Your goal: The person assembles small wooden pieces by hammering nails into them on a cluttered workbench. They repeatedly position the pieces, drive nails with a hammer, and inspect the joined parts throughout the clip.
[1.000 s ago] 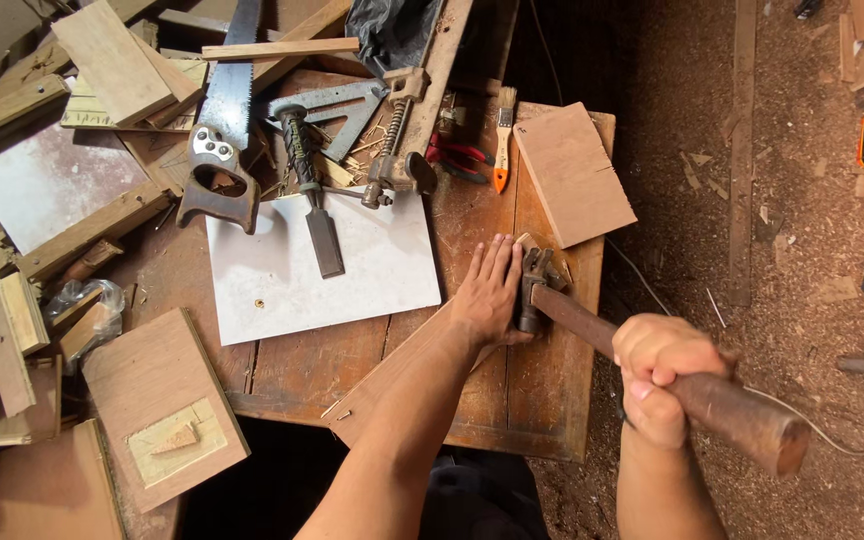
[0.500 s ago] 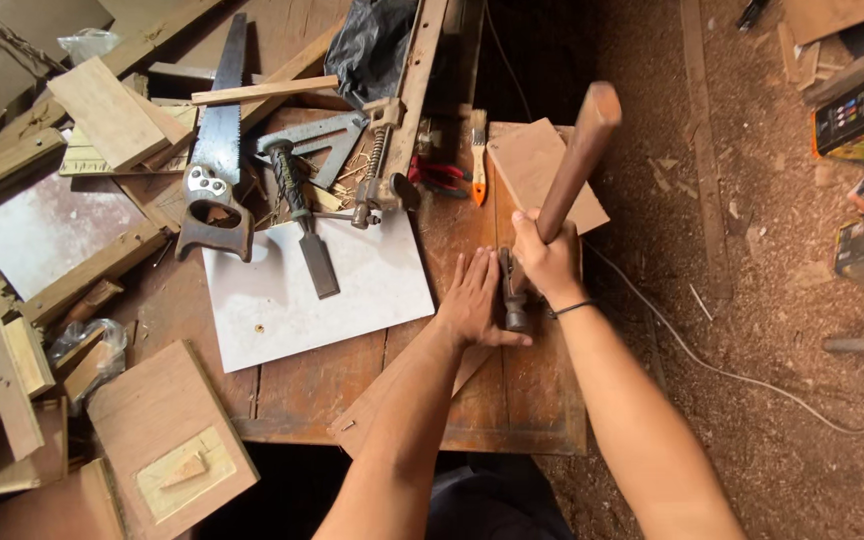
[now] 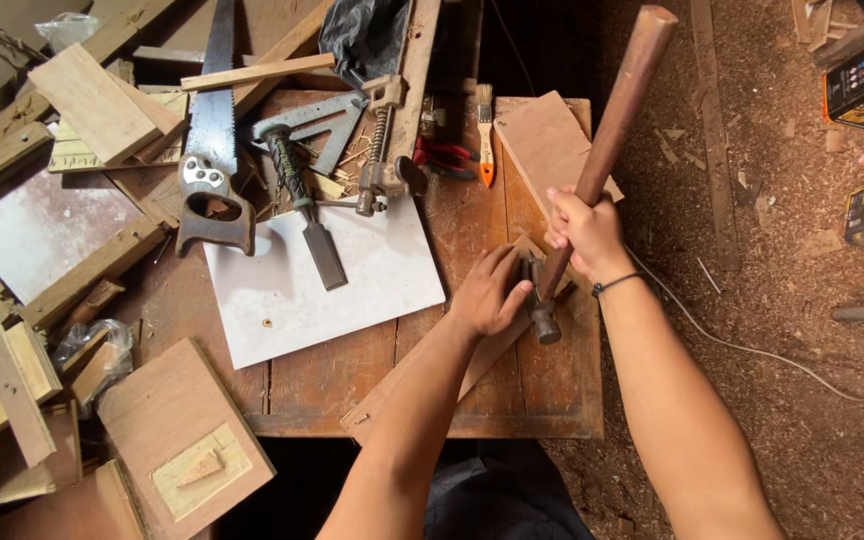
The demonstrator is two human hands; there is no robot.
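Head view: the right hand (image 3: 582, 232), right of centre in the frame, has its fingers wrapped tight around the brown wooden handle of a hammer (image 3: 607, 150), gripping low on the shaft, near the head. The handle slants up toward the upper right of the frame; the metal head (image 3: 542, 318) points down at centre, touching or just above a long wooden strip (image 3: 402, 385) that lies diagonally across the wooden workbench (image 3: 542, 390). The left hand (image 3: 487, 295) lies palm-down on the strip just left of the hammer head, fingers extended and close together, thumb beside the head. Left of centre, a white board (image 3: 352, 290) lies on the bench with a chisel (image 3: 307, 215) across its upper edge. A handsaw (image 3: 214, 160) lies in the upper left, a clamp (image 3: 384, 150) at upper centre, and a small orange-handled brush (image 3: 485, 140) just right of it. A square wooden panel (image 3: 547, 140) rests behind the right hand.
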